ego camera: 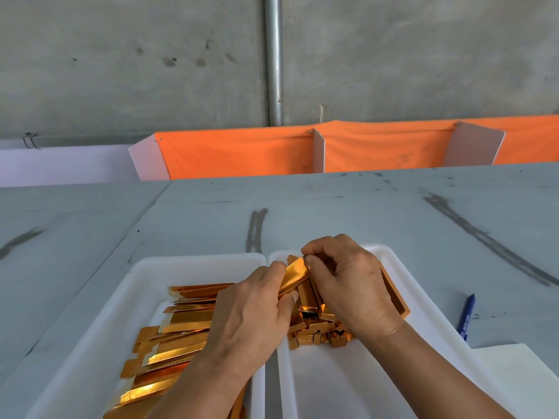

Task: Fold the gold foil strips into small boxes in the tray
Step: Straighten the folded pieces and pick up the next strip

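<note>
— What is seen of the room?
— A grey, scuffed desk (332, 204) is set before a concrete wall (121, 55). A metal pipe (273, 55) is fixed upright on the wall, and orange cloth (242, 152) is stretched behind the desk's far edge.

— Where is the piece being worked found?
— One gold foil strip (295, 275) is held in the air over the far end of the right tray (332, 385), near the gap between the two trays. Its lower end is pinched by the left grip (251, 313), thumb against fingers. Its upper end is pinched by the right grip (351, 285), whose fingers are curled in tightly. The strip is bent along its length.

— And around it?
— Folded boxes (317, 331) are heaped in the right tray, just under the hands. Flat strips (181, 328) are stacked in the left tray (196, 260), partly hidden by the left forearm. The two white trays are laid side by side, almost touching.

— Anything further out?
— A blue pen (465, 316) is laid on the desk to the right of the trays, and a white sheet (520, 376) is laid nearer, by the right tray's edge.
</note>
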